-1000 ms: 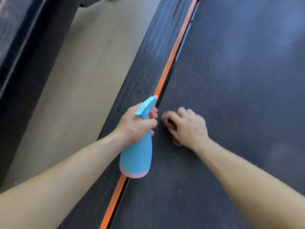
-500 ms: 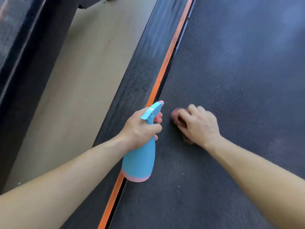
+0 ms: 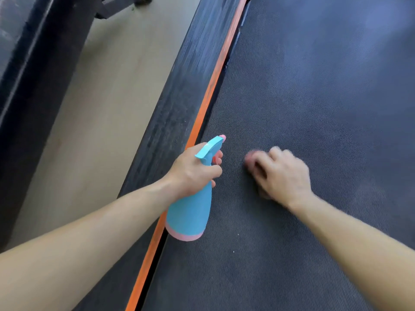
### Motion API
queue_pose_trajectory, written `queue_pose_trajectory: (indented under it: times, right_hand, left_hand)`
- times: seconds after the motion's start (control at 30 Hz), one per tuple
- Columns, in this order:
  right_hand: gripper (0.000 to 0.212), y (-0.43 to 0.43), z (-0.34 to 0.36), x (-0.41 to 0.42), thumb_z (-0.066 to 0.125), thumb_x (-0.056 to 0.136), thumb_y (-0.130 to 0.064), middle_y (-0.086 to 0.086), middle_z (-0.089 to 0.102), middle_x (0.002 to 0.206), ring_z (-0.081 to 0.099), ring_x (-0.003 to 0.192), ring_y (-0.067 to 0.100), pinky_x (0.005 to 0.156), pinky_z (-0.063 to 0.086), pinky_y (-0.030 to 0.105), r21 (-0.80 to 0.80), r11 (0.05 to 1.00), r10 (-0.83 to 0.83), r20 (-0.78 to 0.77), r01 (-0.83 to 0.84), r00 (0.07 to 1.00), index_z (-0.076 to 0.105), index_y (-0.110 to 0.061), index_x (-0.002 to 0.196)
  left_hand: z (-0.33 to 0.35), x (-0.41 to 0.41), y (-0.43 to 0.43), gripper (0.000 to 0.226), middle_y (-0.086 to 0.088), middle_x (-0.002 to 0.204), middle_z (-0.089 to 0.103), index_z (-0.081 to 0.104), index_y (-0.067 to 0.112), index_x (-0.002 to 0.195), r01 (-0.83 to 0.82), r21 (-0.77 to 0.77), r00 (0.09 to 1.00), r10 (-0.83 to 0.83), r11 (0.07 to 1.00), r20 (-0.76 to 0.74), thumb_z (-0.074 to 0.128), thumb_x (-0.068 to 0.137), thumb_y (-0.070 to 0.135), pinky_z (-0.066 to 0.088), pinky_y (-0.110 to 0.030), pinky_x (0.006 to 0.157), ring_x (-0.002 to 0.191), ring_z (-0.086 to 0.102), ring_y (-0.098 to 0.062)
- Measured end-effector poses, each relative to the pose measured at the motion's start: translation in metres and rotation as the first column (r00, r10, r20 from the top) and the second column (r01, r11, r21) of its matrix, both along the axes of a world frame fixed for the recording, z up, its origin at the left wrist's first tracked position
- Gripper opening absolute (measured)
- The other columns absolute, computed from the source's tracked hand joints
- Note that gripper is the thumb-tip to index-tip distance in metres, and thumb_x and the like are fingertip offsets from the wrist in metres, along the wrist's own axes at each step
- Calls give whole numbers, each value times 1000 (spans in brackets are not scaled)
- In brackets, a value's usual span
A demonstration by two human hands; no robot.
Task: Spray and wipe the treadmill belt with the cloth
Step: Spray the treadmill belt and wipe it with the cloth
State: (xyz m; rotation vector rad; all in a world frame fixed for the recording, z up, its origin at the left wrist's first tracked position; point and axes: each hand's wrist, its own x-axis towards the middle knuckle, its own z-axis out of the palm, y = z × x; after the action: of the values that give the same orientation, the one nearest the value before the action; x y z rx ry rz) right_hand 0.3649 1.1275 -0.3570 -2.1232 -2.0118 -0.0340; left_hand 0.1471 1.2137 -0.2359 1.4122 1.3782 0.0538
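Note:
The dark textured treadmill belt (image 3: 314,97) fills the right side of the head view. My left hand (image 3: 193,170) grips the neck of a blue spray bottle (image 3: 190,212) with a pink base, held above the belt's left edge, nozzle pointing up the belt. My right hand (image 3: 284,173) presses a small pinkish cloth (image 3: 249,159) onto the belt, fingers curled over it. Most of the cloth is hidden under the hand, and hand and cloth are blurred.
An orange strip (image 3: 208,97) runs along the belt's left edge, beside a dark side rail (image 3: 179,90). Left of the rail lies beige floor (image 3: 101,97). A dark machine frame (image 3: 27,63) stands at the far left.
My right hand has slid the cloth to the right across the belt, away from the orange strip. The bottle in my left hand has shifted slightly right as well.

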Motion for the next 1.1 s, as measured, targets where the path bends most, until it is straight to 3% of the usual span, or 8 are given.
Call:
queue_pose_trajectory:
  times: [0.1, 0.2, 0.4, 0.47, 0.57, 0.67, 0.87, 1.1]
  right_hand:
    - [37, 63, 0, 27, 53, 94, -56, 12, 56, 100, 58, 86, 39, 60, 41, 40, 11, 945, -328, -32, 328, 944, 59, -22, 107]
    - [34, 40, -3, 10, 59, 91, -52, 12, 55, 99, 57, 83, 38, 59, 42, 40, 7, 924, -381, -83, 382, 921, 60, -22, 107]
    - [32, -84, -7, -2, 70, 80, -46, 6, 53, 89, 51, 70, 31, 51, 46, 38, -35, 998, 42, -33, -44, 999, 65, -23, 103]
    - [31, -53, -7, 21, 69, 83, -49, 6, 54, 89, 54, 71, 32, 52, 45, 37, -8, 996, -94, -10, 94, 995, 65, -24, 102]
    - [33, 13, -3, 54, 62, 89, -53, 9, 57, 96, 59, 80, 36, 58, 46, 39, 14, 903, -428, -38, 429, 903, 62, -25, 106]
    - [33, 4, -2, 49, 62, 88, -51, 10, 57, 97, 58, 81, 36, 59, 46, 40, 4, 865, -501, -62, 502, 863, 62, -24, 107]
    - [34, -129, -4, 36, 70, 80, -48, 6, 53, 90, 52, 71, 30, 51, 46, 38, -61, 990, -131, -45, 128, 990, 65, -25, 105]
    - [35, -73, -1, 132, 56, 93, -53, 11, 55, 101, 57, 86, 38, 63, 47, 42, -25, 759, -651, -48, 651, 757, 59, -23, 112]
  left_hand:
    - [-4, 5, -4, 58, -1, 106, 71, 68, 21, 123, 23, -11, 1000, -23, 1000, 8, 60, 65, 22, 64, -44, 80, 65, 72, -21]
    - [-4, 9, -9, 58, -2, 106, 71, 67, 19, 123, 44, -12, 999, -44, 999, -5, 61, 66, 23, 63, -51, 83, 65, 72, -19]
    - [-1, 36, -15, 57, -2, 108, 71, 67, 19, 121, 95, -14, 995, -95, 995, -9, 60, 64, 24, 58, -27, 68, 65, 75, -24]
    - [-4, 46, -19, 57, 0, 109, 71, 67, 20, 121, 118, -22, 993, -119, 993, -8, 60, 65, 23, 57, -25, 67, 64, 75, -24]
    - [-5, 58, -25, 59, 2, 108, 71, 67, 17, 122, 148, -36, 989, -148, 988, 6, 60, 64, 22, 60, -43, 81, 63, 75, -23]
    - [-2, 66, -28, 58, 5, 106, 71, 67, 17, 121, 160, -33, 987, -160, 986, 10, 60, 64, 20, 62, -50, 85, 70, 75, -27]
    - [0, 90, -34, 55, 7, 106, 71, 69, 41, 114, 177, -43, 983, -174, 983, 60, 60, 64, 21, 63, -51, 85, 64, 71, -20]
    - [-6, 108, -49, 61, 9, 108, 72, 66, 56, 114, 276, -57, 960, -272, 960, 70, 59, 66, 20, 63, -46, 83, 69, 74, -26]
